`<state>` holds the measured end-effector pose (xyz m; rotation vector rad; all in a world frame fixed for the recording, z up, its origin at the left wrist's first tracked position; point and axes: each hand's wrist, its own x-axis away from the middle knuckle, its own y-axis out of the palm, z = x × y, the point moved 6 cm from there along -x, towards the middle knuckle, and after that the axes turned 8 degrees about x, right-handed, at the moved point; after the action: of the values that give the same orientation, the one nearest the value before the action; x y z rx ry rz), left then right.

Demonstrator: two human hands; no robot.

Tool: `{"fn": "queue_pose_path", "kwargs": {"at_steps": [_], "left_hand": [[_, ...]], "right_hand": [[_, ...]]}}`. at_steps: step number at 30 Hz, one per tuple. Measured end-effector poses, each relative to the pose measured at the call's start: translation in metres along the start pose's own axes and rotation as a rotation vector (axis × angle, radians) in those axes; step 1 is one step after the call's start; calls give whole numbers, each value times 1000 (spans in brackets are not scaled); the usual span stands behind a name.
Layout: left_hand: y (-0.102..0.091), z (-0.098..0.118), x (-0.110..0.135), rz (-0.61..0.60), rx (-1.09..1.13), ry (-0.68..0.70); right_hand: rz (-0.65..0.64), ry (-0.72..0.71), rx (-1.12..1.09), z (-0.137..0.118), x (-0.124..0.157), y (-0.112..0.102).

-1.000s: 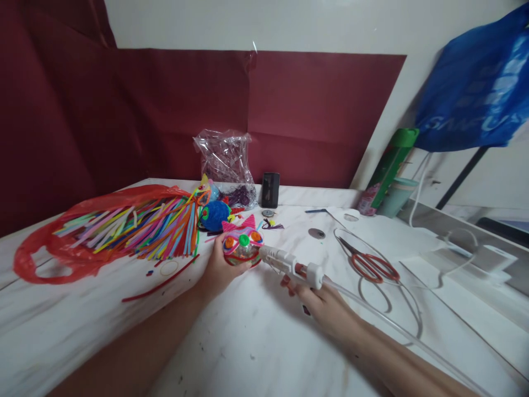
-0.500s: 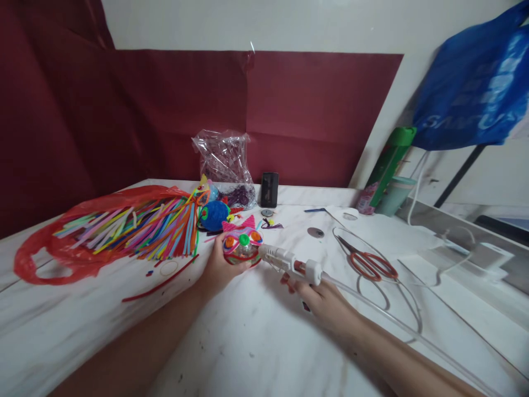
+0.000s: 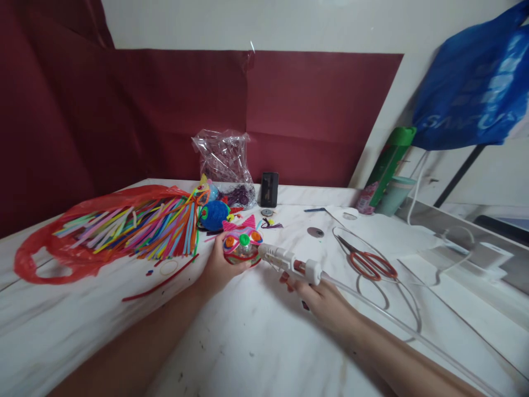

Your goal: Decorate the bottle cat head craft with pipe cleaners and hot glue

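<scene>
My left hand (image 3: 223,263) is closed around the side of a small craft animal face (image 3: 243,241). It has pink pointed ears, orange round eyes, a green nose and a clear lower part with red and green at its base. In my right hand (image 3: 320,298) is a white hot glue gun (image 3: 289,262), its nozzle at the right side of the face. Whether the tip touches the face I cannot tell. A long clear glue stick (image 3: 372,306) runs out of the gun's back, over my right forearm. Its trigger is mostly hidden by my fingers.
Colourful pipe cleaners (image 3: 140,229) lie on a red plastic bag (image 3: 31,262) at left. A blue yarn ball figure (image 3: 214,215) sits behind the face, near a black phone-like object (image 3: 269,189). Orange-handled scissors (image 3: 370,264) and a looped cable (image 3: 419,317) lie at right.
</scene>
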<state>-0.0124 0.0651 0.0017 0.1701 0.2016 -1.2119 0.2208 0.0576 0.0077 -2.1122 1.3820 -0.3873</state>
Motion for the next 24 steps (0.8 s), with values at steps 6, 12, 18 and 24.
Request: {"fn": "queue_pose_path", "kwargs": {"at_steps": [6,12,18,24], "left_hand": [[-1,-7,-3,-11,20,22],[0,-10,-4,-32,43,-5],[-1,-8,-4,-38,45,-20],[0,-3,-2,-34,3,-3]], "right_hand": [[13,18,-8,1,0,-1],[20,-28,14,0,-2,-3],[13,5,35,4,-2,-3],[23,13,21,-1,0,-4]]}}
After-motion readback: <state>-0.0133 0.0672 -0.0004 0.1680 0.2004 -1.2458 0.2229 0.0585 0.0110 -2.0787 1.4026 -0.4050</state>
